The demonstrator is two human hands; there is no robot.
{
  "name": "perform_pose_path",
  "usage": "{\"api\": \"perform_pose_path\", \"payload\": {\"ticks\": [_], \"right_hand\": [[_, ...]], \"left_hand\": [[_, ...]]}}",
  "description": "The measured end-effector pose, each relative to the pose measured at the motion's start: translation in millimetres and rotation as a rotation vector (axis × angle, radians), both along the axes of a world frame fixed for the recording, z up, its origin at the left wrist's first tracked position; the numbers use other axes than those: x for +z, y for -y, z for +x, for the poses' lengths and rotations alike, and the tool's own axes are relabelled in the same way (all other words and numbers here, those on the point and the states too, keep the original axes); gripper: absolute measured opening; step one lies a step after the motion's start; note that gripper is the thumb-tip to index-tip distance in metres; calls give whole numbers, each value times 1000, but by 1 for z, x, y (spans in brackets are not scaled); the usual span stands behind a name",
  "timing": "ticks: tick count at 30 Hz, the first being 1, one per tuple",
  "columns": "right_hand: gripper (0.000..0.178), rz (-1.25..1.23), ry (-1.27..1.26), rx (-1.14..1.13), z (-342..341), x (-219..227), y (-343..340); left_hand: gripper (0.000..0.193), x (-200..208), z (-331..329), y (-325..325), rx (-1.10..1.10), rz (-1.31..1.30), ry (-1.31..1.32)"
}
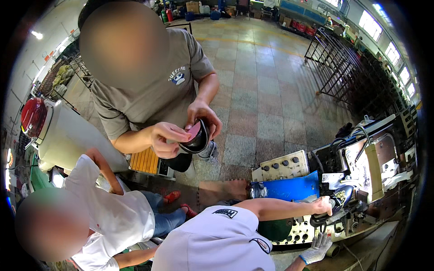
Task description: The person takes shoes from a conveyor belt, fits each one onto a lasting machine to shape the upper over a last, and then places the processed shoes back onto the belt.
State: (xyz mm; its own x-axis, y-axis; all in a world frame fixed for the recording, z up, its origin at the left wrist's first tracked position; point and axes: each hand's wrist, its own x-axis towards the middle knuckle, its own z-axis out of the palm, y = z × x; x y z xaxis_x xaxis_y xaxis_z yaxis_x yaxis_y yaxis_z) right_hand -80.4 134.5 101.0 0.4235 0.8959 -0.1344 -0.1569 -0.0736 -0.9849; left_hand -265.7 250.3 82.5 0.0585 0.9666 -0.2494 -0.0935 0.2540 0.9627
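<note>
At the machine on the right, my bare left hand is closed on a dark shoe with pale lacing. The shoe sits among the machine's metal parts, which hide some of it and my fingertips. Nearer to me, my right hand, in a whitish knit glove with a blue cuff, is open and holds nothing. Its fingers are spread below the shoe, beside the machine's front. Across from me, a person in a grey-brown T-shirt holds a black shoe in both hands, fingers on its pink inside piece.
The machine has a light control panel and a blue cover next to my left forearm. Another person in white stands close on the left, near a large pale container. Metal racks stand farther back.
</note>
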Motion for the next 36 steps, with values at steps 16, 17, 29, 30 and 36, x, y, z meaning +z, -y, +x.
{"api": "perform_pose_path", "payload": {"ticks": [16,17,29,30,36], "right_hand": [[63,191,-63,153,-7,-18,-43],[63,188,-64,149,-7,-16,-42],[63,138,-90,187,-31,-18,-37],[63,131,-97,192,-35,-19,-37],[62,113,-101,182,-46,-23,-36]], "left_hand": [[34,46,25,114,-290,-403,1712],[34,49,24,116,-309,-427,1695],[39,28,10,124,-286,-554,1673],[40,23,10,125,-309,-533,1682],[38,12,11,125,-318,-503,1599]]}}
